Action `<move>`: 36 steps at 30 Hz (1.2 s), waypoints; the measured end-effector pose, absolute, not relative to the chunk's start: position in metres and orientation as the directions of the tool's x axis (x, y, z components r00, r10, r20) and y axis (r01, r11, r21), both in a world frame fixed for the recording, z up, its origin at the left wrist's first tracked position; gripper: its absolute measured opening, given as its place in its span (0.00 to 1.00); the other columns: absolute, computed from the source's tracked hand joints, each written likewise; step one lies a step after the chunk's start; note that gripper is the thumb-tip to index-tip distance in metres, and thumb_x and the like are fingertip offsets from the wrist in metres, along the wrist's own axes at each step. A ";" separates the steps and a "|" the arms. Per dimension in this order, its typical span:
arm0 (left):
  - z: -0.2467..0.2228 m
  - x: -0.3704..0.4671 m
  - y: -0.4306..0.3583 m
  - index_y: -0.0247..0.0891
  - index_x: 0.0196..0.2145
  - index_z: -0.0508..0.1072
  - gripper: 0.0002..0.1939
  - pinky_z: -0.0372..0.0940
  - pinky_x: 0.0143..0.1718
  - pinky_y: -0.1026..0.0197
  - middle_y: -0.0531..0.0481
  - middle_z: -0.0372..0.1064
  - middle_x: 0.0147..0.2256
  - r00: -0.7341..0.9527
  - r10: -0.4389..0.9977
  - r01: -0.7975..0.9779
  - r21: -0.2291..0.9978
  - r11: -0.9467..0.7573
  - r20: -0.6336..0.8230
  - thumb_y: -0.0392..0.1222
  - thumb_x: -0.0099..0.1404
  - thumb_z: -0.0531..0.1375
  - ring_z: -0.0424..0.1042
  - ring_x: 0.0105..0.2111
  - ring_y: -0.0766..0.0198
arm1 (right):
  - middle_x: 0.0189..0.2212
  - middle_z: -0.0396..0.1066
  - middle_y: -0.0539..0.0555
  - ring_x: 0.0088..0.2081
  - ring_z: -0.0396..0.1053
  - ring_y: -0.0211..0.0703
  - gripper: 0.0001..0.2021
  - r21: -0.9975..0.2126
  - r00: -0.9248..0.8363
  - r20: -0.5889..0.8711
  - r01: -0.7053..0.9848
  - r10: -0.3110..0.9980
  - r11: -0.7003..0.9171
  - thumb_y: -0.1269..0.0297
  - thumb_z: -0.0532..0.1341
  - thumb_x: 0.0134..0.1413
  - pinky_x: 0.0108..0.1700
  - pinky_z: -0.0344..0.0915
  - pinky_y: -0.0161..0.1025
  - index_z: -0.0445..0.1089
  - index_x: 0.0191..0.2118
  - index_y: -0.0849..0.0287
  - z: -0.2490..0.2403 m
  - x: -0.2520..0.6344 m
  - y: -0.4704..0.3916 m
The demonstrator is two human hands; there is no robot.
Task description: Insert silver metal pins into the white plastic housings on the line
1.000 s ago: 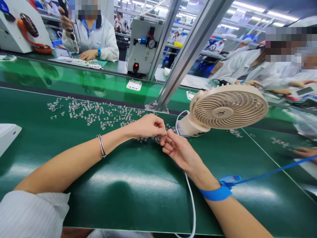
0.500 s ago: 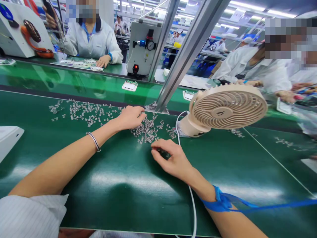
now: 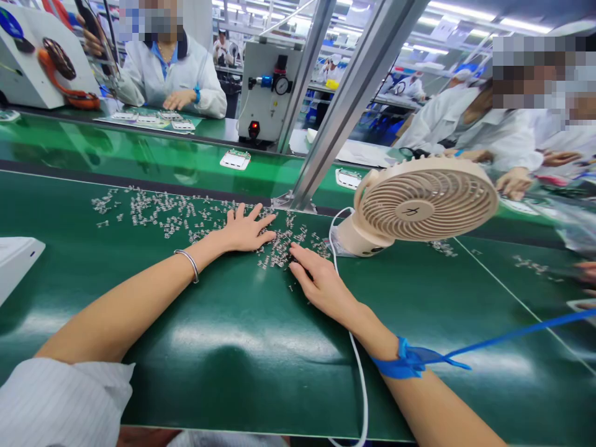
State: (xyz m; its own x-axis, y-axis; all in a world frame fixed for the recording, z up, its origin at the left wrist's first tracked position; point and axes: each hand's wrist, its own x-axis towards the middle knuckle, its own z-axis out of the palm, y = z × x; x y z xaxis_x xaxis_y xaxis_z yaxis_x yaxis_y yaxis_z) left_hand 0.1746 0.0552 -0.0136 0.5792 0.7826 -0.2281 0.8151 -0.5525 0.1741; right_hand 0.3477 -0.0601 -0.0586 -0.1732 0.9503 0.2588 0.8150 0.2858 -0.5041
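Observation:
Many small shiny metal parts [image 3: 161, 208] lie scattered over the green tabletop [image 3: 209, 347], with a denser heap [image 3: 280, 248] in the middle. My left hand [image 3: 249, 230] rests flat on the parts left of that heap, fingers spread wide. At the heap's right edge is my right hand [image 3: 321, 279], fingers stretched out and thumb apart from them. A couple of loose pieces lie just below its thumb. Its fingertips touch or hover over the heap; I cannot tell which. A blue wrist strap [image 3: 407, 359] circles my right wrist, its cord running off to the right.
A beige fan [image 3: 419, 202] stands right of the heap, its white cable [image 3: 358, 366] crossing the table beside my right hand. Behind runs a green conveyor [image 3: 181, 161] carrying white circuit-board units [image 3: 235, 159]. A metal post [image 3: 344, 118] rises at the table's back edge. Co-workers [image 3: 172, 68] sit opposite.
My left hand has spread its fingers and flattened onto the parts. My right hand has moved up to the heap and its fingers have straightened. Units on the conveyor have shifted left.

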 end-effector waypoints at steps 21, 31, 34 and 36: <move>0.033 0.169 0.053 0.37 0.42 0.74 0.16 0.61 0.45 0.56 0.45 0.73 0.40 0.640 0.764 0.731 0.375 -0.571 -0.083 0.44 0.60 0.53 0.70 0.41 0.58 | 0.24 0.71 0.54 0.25 0.66 0.41 0.11 -0.729 0.175 0.287 0.678 0.942 0.096 0.60 0.56 0.49 0.32 0.64 0.40 0.71 0.30 0.60 -0.035 0.366 -0.061; 0.013 0.212 -0.022 0.31 0.38 0.69 0.16 0.58 0.24 0.62 0.44 0.71 0.31 0.879 0.404 0.461 0.231 -0.857 -0.255 0.47 0.58 0.59 0.69 0.28 0.60 | 0.14 0.60 0.47 0.18 0.54 0.33 0.07 -0.684 -0.108 -0.069 0.729 0.992 0.032 0.61 0.59 0.42 0.21 0.51 0.34 0.68 0.22 0.58 0.007 0.393 -0.081; 0.001 0.218 -0.033 0.30 0.41 0.67 0.13 0.59 0.27 0.59 0.41 0.71 0.34 0.894 0.409 0.439 0.178 -0.881 -0.183 0.42 0.62 0.55 0.70 0.32 0.56 | 0.14 0.62 0.48 0.18 0.56 0.34 0.03 -0.571 -0.081 -0.070 0.821 0.994 0.027 0.65 0.60 0.41 0.21 0.51 0.35 0.67 0.23 0.57 0.007 0.399 -0.085; -0.008 0.221 -0.033 0.31 0.40 0.67 0.10 0.59 0.28 0.59 0.43 0.70 0.32 0.908 0.395 0.413 0.144 -0.899 -0.139 0.38 0.63 0.53 0.69 0.32 0.57 | 0.14 0.62 0.48 0.18 0.56 0.35 0.03 -0.508 -0.150 -0.120 0.859 0.981 0.069 0.69 0.60 0.39 0.21 0.50 0.36 0.65 0.21 0.56 0.000 0.397 -0.084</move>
